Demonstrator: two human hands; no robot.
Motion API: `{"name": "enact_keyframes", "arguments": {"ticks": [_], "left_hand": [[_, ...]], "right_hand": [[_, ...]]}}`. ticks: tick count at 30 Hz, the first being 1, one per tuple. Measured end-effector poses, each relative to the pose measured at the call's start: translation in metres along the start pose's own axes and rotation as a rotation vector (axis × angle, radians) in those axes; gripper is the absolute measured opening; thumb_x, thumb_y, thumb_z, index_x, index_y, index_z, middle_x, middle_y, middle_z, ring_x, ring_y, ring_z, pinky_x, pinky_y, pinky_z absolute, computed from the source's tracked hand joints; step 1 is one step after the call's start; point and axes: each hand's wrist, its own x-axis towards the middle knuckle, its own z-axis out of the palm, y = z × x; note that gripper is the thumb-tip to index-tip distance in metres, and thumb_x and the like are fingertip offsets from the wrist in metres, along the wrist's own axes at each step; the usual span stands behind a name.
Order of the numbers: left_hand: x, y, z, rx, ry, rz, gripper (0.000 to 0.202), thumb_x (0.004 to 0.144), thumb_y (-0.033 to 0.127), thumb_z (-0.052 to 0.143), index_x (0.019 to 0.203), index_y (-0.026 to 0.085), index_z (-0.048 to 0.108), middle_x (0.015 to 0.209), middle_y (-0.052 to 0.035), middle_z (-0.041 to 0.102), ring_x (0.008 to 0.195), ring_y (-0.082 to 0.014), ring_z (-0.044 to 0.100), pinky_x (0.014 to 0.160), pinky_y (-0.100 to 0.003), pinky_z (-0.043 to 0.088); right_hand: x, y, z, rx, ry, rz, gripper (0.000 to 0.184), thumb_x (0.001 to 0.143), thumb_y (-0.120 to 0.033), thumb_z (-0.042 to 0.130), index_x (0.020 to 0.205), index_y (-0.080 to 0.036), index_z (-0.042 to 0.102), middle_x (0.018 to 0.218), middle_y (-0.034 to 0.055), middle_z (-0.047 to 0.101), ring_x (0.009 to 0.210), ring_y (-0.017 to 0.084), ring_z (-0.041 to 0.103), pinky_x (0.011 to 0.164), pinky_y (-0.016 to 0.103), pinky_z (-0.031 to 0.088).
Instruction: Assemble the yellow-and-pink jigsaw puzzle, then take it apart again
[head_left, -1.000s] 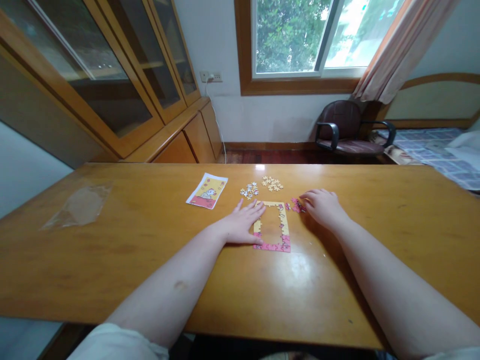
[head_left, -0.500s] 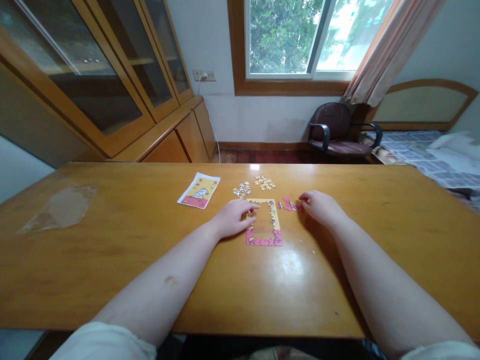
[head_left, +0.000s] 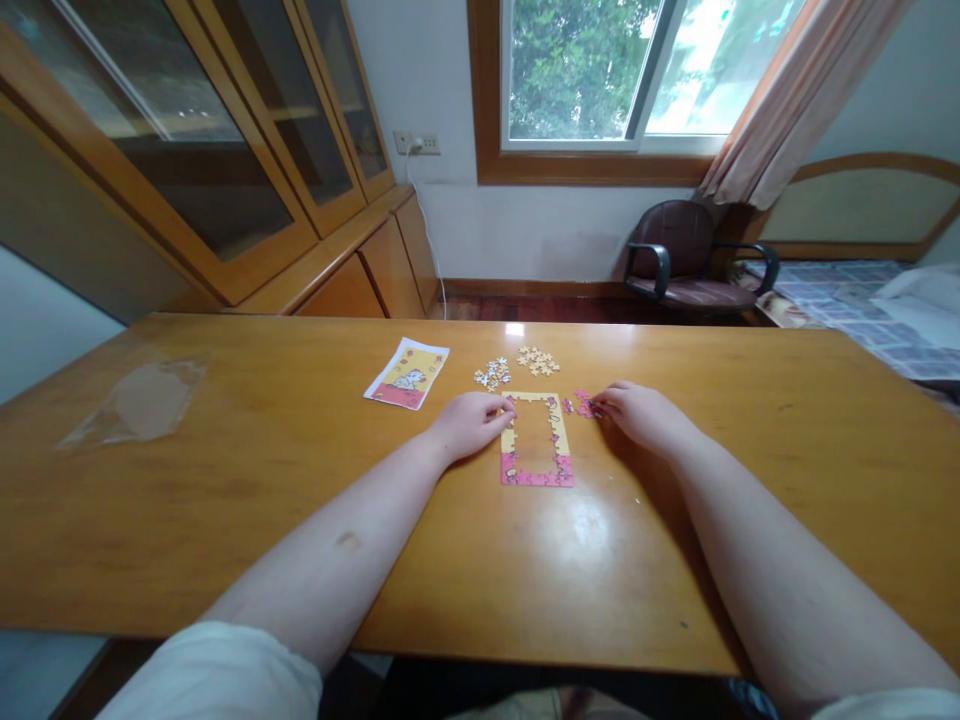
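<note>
Centre frame, on the wooden table (head_left: 225, 500), lies the puzzle border (head_left: 536, 478), a closed yellow-and-pink rim with its middle bare. The left hand (head_left: 471, 424) rests curled at its upper left corner, fingertips touching; whether it pinches a piece I cannot tell. The right hand (head_left: 637, 410), just right of the border, has fingertips on the pink pieces (head_left: 581, 404), its grip equally unclear. This looks like the filling-in stage: a piece wants lifting cleanly and turning to match. Farther up sit the loose piles (head_left: 493, 374) and the picture card (head_left: 407, 373).
</note>
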Motion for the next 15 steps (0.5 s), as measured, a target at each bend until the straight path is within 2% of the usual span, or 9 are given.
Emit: {"name": "enact_keyframes", "arguments": {"ticks": [5, 11, 15], "left_hand": [[0.0, 0.0, 0.0, -0.005, -0.001, 0.007, 0.026, 0.087, 0.035, 0.052, 0.09, 0.02, 0.073, 0.077, -0.0018, 0.07, 0.069, -0.0154, 0.059, 0.065, -0.026, 0.041], [0.0, -0.001, 0.001, -0.005, 0.013, 0.029, 0.026, 0.088, 0.035, 0.051, 0.09, 0.02, 0.072, 0.079, -0.0019, 0.07, 0.071, -0.0161, 0.061, 0.066, -0.027, 0.043], [0.0, -0.002, 0.002, -0.002, 0.012, 0.032, 0.025, 0.088, 0.035, 0.051, 0.09, 0.021, 0.072, 0.079, -0.0019, 0.07, 0.071, -0.0161, 0.061, 0.067, -0.027, 0.044]], "right_hand": [[0.002, -0.001, 0.0, -0.025, 0.036, 0.014, 0.028, 0.094, -0.027, 0.046, 0.103, -0.021, 0.072, 0.109, 0.009, 0.069, 0.093, 0.02, 0.065, 0.082, 0.027, 0.046], [0.007, -0.014, 0.007, 0.025, 0.098, 0.148, 0.033, 0.093, -0.042, 0.048, 0.094, -0.022, 0.075, 0.1, 0.0077, 0.069, 0.087, 0.02, 0.065, 0.075, 0.028, 0.046], [0.011, -0.015, 0.013, 0.093, 0.104, 0.18, 0.026, 0.09, -0.038, 0.055, 0.093, -0.022, 0.075, 0.101, 0.0072, 0.068, 0.086, 0.019, 0.064, 0.076, 0.027, 0.046]]}}
